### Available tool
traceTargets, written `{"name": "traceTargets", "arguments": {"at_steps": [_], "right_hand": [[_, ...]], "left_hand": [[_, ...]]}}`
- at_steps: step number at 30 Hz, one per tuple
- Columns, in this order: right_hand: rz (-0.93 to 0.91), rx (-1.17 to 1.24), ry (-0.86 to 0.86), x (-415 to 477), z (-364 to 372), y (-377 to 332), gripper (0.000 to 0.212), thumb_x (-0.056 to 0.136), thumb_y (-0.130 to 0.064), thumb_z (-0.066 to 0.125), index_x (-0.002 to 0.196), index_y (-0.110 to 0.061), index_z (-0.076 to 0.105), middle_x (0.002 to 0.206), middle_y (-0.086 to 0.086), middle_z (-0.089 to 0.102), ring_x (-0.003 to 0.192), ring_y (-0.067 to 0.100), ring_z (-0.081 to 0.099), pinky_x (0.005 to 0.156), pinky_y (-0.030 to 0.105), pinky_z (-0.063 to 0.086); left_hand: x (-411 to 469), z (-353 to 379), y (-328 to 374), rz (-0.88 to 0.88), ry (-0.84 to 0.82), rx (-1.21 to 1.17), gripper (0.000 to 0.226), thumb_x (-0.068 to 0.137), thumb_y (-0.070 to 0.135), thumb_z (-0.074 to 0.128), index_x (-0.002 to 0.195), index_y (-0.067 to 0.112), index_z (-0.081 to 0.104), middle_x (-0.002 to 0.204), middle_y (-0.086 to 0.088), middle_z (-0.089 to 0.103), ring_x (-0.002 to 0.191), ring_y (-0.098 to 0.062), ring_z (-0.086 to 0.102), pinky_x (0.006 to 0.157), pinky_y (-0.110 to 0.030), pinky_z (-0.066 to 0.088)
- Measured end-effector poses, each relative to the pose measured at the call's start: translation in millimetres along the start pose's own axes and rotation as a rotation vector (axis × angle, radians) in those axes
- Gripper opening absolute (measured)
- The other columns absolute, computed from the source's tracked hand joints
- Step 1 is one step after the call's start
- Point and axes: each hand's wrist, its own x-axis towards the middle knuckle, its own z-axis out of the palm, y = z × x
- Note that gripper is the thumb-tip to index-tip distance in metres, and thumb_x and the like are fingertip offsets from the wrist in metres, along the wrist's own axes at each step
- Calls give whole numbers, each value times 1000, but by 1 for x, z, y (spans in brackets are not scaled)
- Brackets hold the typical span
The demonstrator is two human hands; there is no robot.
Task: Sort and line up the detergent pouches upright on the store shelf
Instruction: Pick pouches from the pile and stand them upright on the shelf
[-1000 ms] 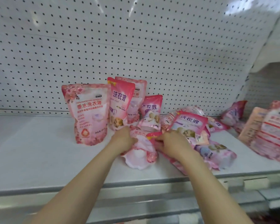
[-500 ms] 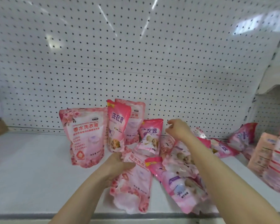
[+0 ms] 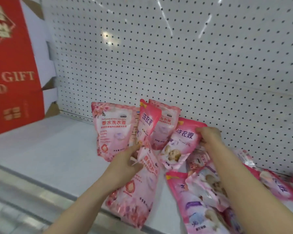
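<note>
Since half a second ago your right hand [image 3: 208, 138] has dropped from the pegboard [image 3: 176, 65] onto the top corner of a leaning pink pouch [image 3: 181, 142] and now pinches it. Your left hand [image 3: 125, 163] grips the top of the floral pouch [image 3: 139, 191], which lies flat toward the shelf [image 3: 49, 157] edge, below your fingers. Behind them three pouches [image 3: 113, 129] stand upright against the pegboard. More fallen pouches [image 3: 206, 200] lie under your right forearm. A red gift box [image 3: 12, 73] stands far left.
</note>
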Motion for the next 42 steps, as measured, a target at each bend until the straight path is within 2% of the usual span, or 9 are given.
{"name": "traceTargets", "arguments": {"at_steps": [4, 7, 11, 15, 20, 28, 33, 38, 42], "right_hand": [[-260, -29, 65, -43, 0, -3, 4, 80, -14, 64, 78, -16, 67, 85, 18, 73, 77, 33, 73, 75, 48, 61], [-425, -138, 154, -67, 8, 5, 26, 84, -29, 62, 80, -3, 65, 78, 22, 70, 76, 40, 71, 75, 54, 59], [-552, -240, 200, -86, 22, 5, 32, 91, -22, 60, 74, 5, 57, 60, 13, 53, 58, 30, 52, 60, 32, 44], [-566, -241, 196, -98, 38, -4, 31, 95, -20, 58, 69, -2, 56, 59, 6, 49, 57, 19, 42, 57, 30, 32], [-663, -269, 162, -109, 62, -4, 32, 97, -21, 56, 76, 3, 59, 60, 5, 47, 57, 17, 36, 56, 31, 28], [-655, -265, 124, -121, 55, 7, 28, 95, -23, 59, 67, -26, 53, 64, -6, 54, 59, 12, 48, 63, 30, 41], [-547, -177, 45, -132, 17, 11, 15, 97, -27, 58, 101, -18, 68, 89, 4, 73, 79, 20, 72, 76, 40, 61], [-396, -534, 229, -122, -75, 30, 21, 94, -27, 60, 108, -16, 71, 99, 5, 74, 90, 24, 70, 87, 38, 56], [-266, -1009, 242, -93, -131, 50, 34, 93, -36, 60, 121, -18, 65, 116, 10, 70, 106, 31, 64, 88, 35, 47]], "left_hand": [[-7, -16, 13, 59, 165, -131, 37, 88, 16, 67, 121, 31, 60, 107, -2, 68, 95, -16, 68, 84, -35, 57], [-4, -32, 18, 98, 248, -141, 30, 84, 20, 72, 111, 29, 65, 105, 10, 71, 89, -1, 67, 77, -19, 55], [2, -44, 8, 77, 361, -172, 9, 85, 20, 70, 94, 20, 70, 90, 6, 72, 85, -15, 66, 73, -28, 52], [9, -43, -9, 13, 467, -311, 42, 80, 43, 66, 115, 20, 64, 114, -3, 69, 106, -24, 65, 91, -45, 54], [8, -42, -11, 63, 513, -399, 23, 91, 15, 62, 113, 22, 60, 109, 0, 68, 102, -21, 64, 91, -45, 53], [8, -48, -19, 243, 542, -252, 51, 86, 1, 62, 125, 28, 43, 123, 7, 52, 115, -17, 55, 99, -40, 48], [-14, -30, -17, 509, 732, 1, 60, 78, -11, 62, 133, 7, 47, 135, -16, 39, 130, -18, 35, 113, -22, 27], [-17, 10, -8, 701, 401, 92, 37, 85, -6, 61, 115, 14, 64, 113, -1, 53, 105, -16, 53, 95, -10, 35], [-5, 60, 11, 650, 11, 234, 28, 90, 21, 64, 118, 24, 63, 110, 8, 55, 98, -10, 54, 91, -32, 47]]}}
